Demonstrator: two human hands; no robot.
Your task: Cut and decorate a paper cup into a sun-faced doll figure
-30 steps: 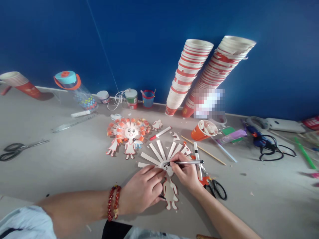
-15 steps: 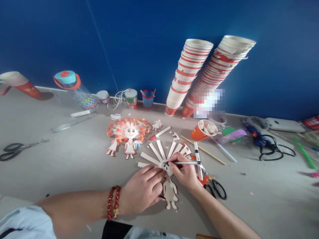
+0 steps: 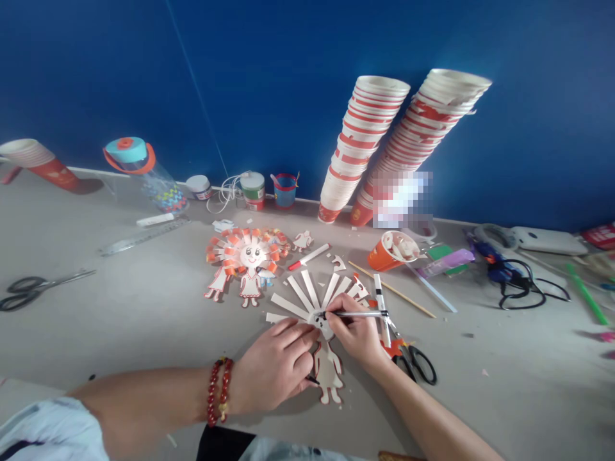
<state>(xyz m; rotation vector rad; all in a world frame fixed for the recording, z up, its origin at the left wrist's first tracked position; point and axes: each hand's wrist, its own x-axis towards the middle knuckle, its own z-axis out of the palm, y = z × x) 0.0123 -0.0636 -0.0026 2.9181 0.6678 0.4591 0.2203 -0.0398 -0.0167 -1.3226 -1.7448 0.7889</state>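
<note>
A white paper doll [image 3: 329,374] with red edges lies on the table, long paper strips fanning out from its head. My left hand [image 3: 271,368] holds the doll down, fingers bent over its face and left side. A small dark tip, perhaps a pen cap, pokes out beside that thumb. Pinched in my right hand [image 3: 354,333] is a black pen [image 3: 360,314], its tip on the doll's face, where dark eye marks show. Just left of the strips, a finished-looking doll [image 3: 250,256] has curled orange-and-white hair and a drawn smile.
Near my right wrist lie scissors [image 3: 423,365] and a white marker [image 3: 382,307]. A red marker [image 3: 310,257], a wooden stick [image 3: 394,290] and an orange cup of scraps [image 3: 391,250] sit beyond. Tall paper cup stacks [image 3: 358,141] lean by the blue wall. More scissors [image 3: 36,285] lie left.
Almost nothing differs. The pen's back end has shifted very slightly in my right hand, while its tip stays on the doll's face.
</note>
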